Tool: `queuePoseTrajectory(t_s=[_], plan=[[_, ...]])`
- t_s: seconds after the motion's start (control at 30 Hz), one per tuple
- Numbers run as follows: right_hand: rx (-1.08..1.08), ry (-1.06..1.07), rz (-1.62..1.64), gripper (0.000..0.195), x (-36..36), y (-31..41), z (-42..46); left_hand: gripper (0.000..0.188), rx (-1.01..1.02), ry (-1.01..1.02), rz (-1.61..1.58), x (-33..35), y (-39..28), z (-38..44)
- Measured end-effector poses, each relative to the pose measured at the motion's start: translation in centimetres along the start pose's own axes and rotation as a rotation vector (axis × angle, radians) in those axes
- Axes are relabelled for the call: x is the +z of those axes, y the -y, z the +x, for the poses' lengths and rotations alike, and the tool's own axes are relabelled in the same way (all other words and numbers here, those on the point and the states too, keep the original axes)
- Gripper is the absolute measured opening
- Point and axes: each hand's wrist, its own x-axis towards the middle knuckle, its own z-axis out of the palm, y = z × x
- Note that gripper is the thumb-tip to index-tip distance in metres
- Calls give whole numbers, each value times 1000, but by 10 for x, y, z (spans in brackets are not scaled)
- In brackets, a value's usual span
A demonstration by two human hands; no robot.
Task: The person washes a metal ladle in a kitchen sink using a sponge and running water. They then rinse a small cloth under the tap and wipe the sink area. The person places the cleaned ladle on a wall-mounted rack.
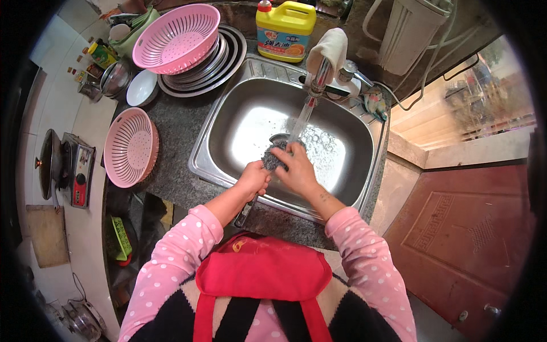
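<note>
My left hand [254, 178] is closed around the shaft of a long kitchen utensil, probably a ladle or spatula, whose dark handle [245, 214] sticks out below the fist, over the sink's front rim. My right hand [295, 170] presses a grey wire scourer [273, 161] onto the utensil near its metal head [278, 137]. The scourer and fingers hide most of that head. Water from the tap [317, 81] streams down beside the right fingers into the stainless steel sink [239, 115]. A white cloth [331, 49] is draped over the tap.
A pink colander [179, 38] rests on stacked metal basins [233, 64] at the back left. Another pink colander [130, 147] and a white bowl [142, 88] stand on the left counter. A yellow detergent jug [284, 30] stands behind the sink, and a wadded cloth [375, 102] lies right.
</note>
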Motion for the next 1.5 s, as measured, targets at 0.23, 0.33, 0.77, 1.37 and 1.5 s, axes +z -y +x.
queuePoseTrajectory(t_s=[0.23, 0.33, 0.77, 1.37, 1.5], plan=[[481, 1, 113, 37, -8, -91, 27, 23, 137, 42, 326, -12, -3, -14], [420, -21, 303, 36, -8, -104, 26, 24, 436, 7, 550, -22, 18, 4], [302, 443, -272, 42, -32, -121, 27, 24, 633, -332, 687, -50, 18, -17], [217, 0, -100, 38, -111, -122, 16, 21, 383, -321, 150, -68, 19, 1], [300, -62, 686, 44, -133, -70, 49, 21, 351, -289, 184, -71, 17, 2]])
